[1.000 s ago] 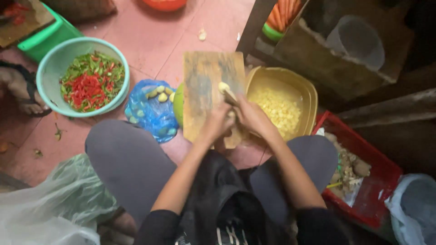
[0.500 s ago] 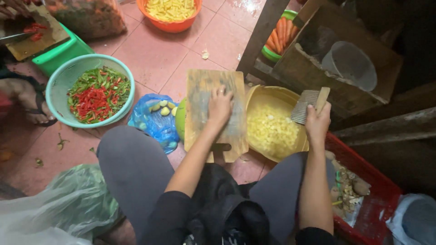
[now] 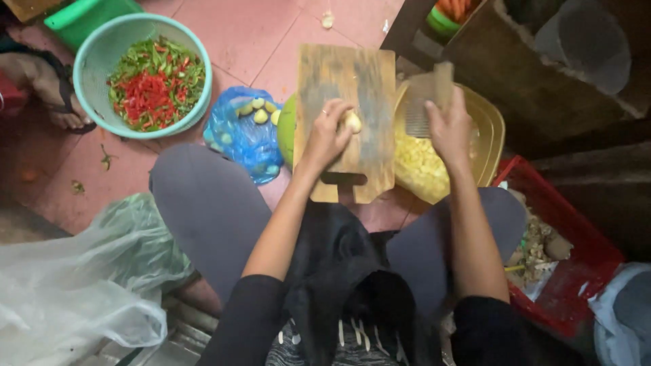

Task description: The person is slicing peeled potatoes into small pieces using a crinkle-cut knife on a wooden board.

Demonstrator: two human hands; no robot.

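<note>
Pinching pale clove [image 3: 352, 122] on cutting board [image 3: 352, 74], left hand [image 3: 327, 135]

Pale peeled garlic clove [image 3: 352, 122] on wooden chopping board [image 3: 349, 81]; blurred cleaver [image 3: 427, 102] over yellow bowl [image 3: 491, 135]

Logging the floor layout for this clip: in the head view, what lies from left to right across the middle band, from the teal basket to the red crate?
Teal basket of chopped chillies → blue bag of peeled cloves → wooden cutting board with the left hand on it → right hand holding the cleaver → yellow bowl → red crate.
</note>
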